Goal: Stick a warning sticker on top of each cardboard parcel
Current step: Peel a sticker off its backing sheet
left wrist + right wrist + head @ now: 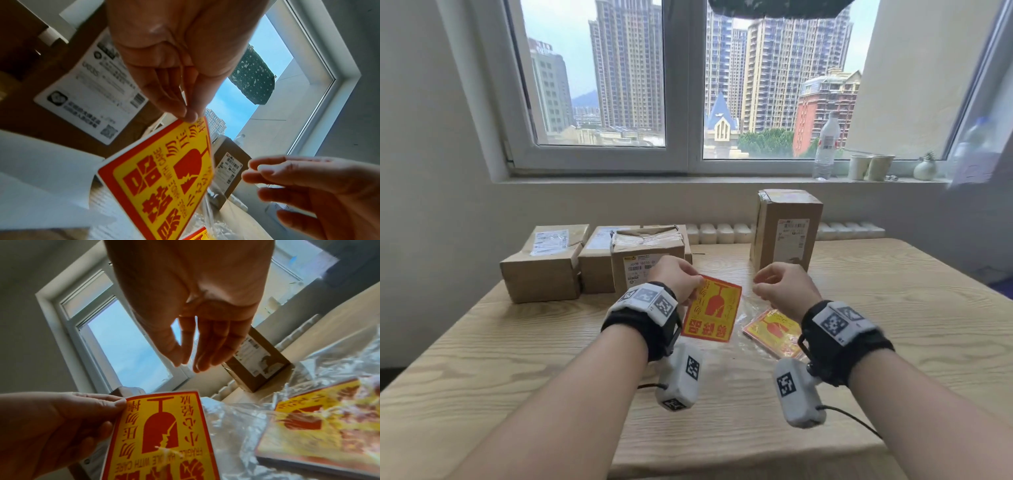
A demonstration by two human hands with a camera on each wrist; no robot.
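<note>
The left hand (677, 278) pinches one warning sticker (713, 312), the right hand (784, 288) hovers empty and loosely curled, and no cardboard parcels (599, 260) visibly bear stickers yet.

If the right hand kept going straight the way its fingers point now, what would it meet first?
Probably the tall cardboard parcel. In the right wrist view the right hand is empty, its fingers aimed toward that upright box, with nothing visible between. Depth is unclear, and it might pass just to the left.

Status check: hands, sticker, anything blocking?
Left hand pinches sticker corner, off the table. Right hand empty, fingers loosely curled. Parcels ahead, nothing in the way.
</note>
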